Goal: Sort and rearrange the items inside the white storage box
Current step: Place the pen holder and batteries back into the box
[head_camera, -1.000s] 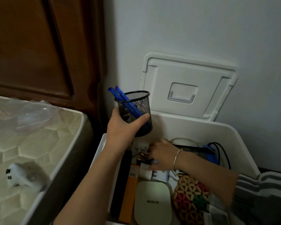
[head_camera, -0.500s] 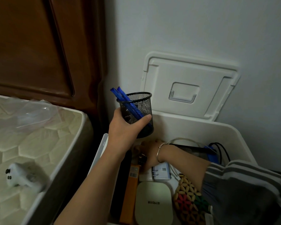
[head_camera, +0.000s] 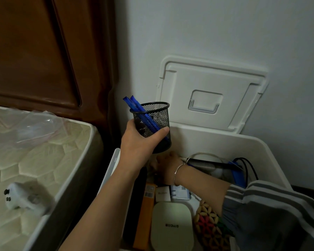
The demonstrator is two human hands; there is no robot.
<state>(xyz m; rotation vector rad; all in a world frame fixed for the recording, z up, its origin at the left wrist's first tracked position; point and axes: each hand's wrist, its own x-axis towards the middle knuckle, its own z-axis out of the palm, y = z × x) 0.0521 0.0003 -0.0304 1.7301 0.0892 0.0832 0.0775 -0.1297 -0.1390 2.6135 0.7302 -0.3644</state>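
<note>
My left hand (head_camera: 140, 140) grips a black mesh pen cup (head_camera: 152, 124) holding blue pens (head_camera: 132, 103), lifted above the far left corner of the white storage box (head_camera: 216, 140). My right hand (head_camera: 168, 164), with a silver bangle on the wrist, reaches down into that corner beneath the cup; its fingers are hidden behind my left hand. Inside the box lie an orange box (head_camera: 144, 214), a pale green case (head_camera: 171, 227), a woven bead coaster (head_camera: 209, 227), a small blue-white device (head_camera: 179, 193), a black comb (head_camera: 205, 163) and black cables (head_camera: 246, 166).
The box's white lid (head_camera: 210, 95) leans upright against the wall behind it. A mattress (head_camera: 43, 160) lies to the left with a plastic bag (head_camera: 31, 127) and a white device (head_camera: 24, 198) on it. A brown wooden headboard (head_camera: 43, 51) rises behind.
My right hand has slid left and deeper into the far left corner under the cup. The pen cup has stayed almost where it was.
</note>
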